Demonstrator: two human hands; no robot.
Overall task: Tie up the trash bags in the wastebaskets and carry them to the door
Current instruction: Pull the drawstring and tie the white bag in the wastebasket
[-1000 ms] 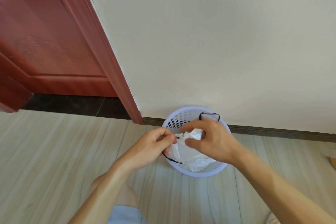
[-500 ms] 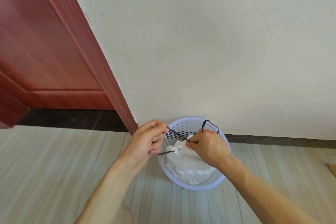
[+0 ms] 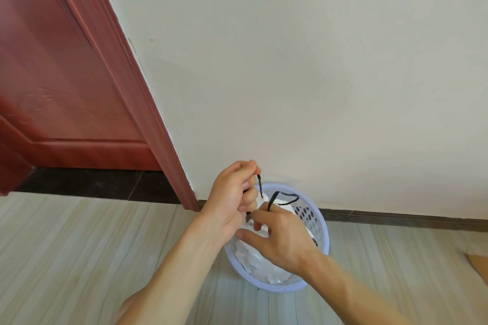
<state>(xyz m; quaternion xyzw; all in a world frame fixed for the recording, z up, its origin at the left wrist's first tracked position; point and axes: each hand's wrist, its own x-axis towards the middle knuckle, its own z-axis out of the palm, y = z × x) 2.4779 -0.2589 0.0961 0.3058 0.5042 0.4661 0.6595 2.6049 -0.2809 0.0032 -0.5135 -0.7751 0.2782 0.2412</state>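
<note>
fig.: white plastic trash bag [image 3: 266, 269] sits in lilac perforated plastic wastebasket [image 3: 320, 229] by wall. left hand [image 3: 232, 203], raised since 0.5 s ago, pinching black drawstring [image 3: 260, 187]; right hand [image 3: 282, 235] w/ fingers curled at bag neck, other loop free. knot forming, prob. unfinished.

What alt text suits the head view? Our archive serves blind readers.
Two bare hands tie the black drawstring of a white trash bag in a lavender wastebasket: left hand pinches one end, right hand works the bag's neck. A red-brown door stands left.
</note>
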